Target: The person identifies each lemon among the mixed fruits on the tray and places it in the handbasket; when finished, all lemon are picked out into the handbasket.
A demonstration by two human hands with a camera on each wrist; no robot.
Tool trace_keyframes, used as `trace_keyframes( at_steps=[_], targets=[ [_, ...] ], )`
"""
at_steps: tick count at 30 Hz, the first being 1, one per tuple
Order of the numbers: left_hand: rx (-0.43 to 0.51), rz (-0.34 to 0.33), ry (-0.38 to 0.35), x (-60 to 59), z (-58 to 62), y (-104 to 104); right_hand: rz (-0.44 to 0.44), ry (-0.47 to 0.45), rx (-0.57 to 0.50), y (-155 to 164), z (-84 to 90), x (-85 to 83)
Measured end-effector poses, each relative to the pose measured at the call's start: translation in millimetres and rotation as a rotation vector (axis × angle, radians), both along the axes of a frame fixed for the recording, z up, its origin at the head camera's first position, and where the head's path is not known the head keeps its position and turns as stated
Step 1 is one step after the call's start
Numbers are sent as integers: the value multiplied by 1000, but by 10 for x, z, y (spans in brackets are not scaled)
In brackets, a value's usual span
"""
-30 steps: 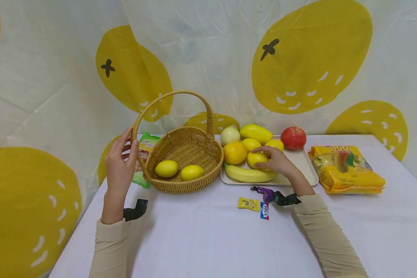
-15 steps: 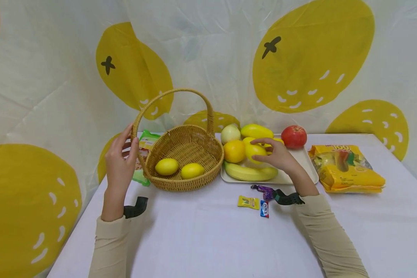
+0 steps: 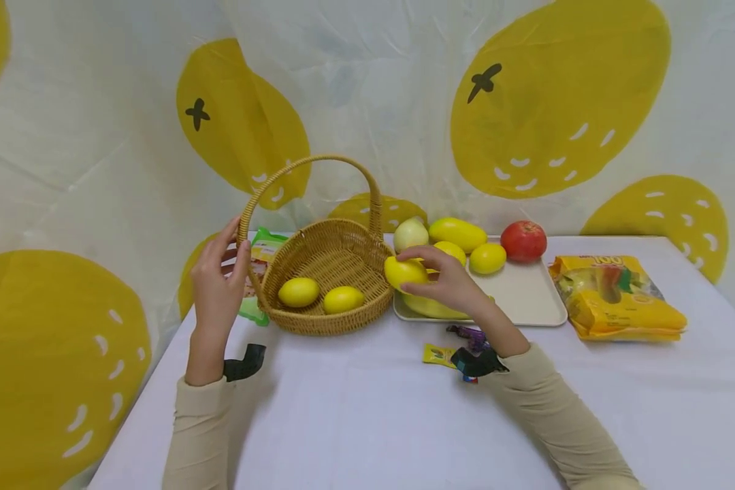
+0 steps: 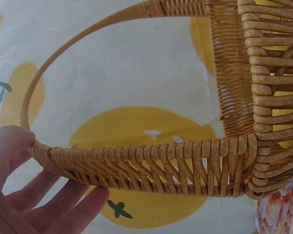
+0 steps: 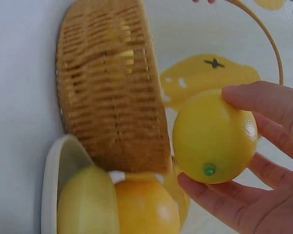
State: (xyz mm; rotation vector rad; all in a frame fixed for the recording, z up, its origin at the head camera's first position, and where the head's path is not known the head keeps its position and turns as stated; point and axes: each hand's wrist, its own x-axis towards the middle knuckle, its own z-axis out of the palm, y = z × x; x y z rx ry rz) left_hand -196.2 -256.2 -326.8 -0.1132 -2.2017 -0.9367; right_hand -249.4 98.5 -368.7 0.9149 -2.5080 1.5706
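A: A lemon-print cloth hangs behind the white surface (image 3: pixel 355 408). From the head view, where is the lemon (image 3: pixel 404 271)?

B: Just right of the basket (image 3: pixel 327 286), at its rim, pinched in the right hand (image 3: pixel 447 286). Best to lift it clear over the rim before letting go.

A: And the left wrist view?

B: The left hand (image 4: pixel 19 195) touches the handle (image 4: pixel 136 168) with its thumb, fingers (image 4: pixel 80 207) straight and apart.

A: Right wrist view?

B: Fingers (image 5: pixel 268 105) curl round the lemon (image 5: pixel 214 136), thumb beneath, the basket (image 5: pixel 112 87) just beyond.
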Motion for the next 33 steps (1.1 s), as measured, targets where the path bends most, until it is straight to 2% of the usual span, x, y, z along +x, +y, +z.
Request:
trace_keyframes(
  at_steps=[4,10,21,26,33],
  targets=[
    [-1,5,-4,-5,5,7,63,48,-35,-206,34,-23],
    [-8,21,-12,-7,5,6,137,53,-21,-477,-1,-112],
    [13,-8,-12,-6,-2,29,242,50,92,-778,-174,-99],
    [4,-5,-8,-13,-12,28,308,51,160,-875,-162,-126],
    [2,6,-19,1,-1,43,310,-3,299,-946,-96,-183]
  ],
)
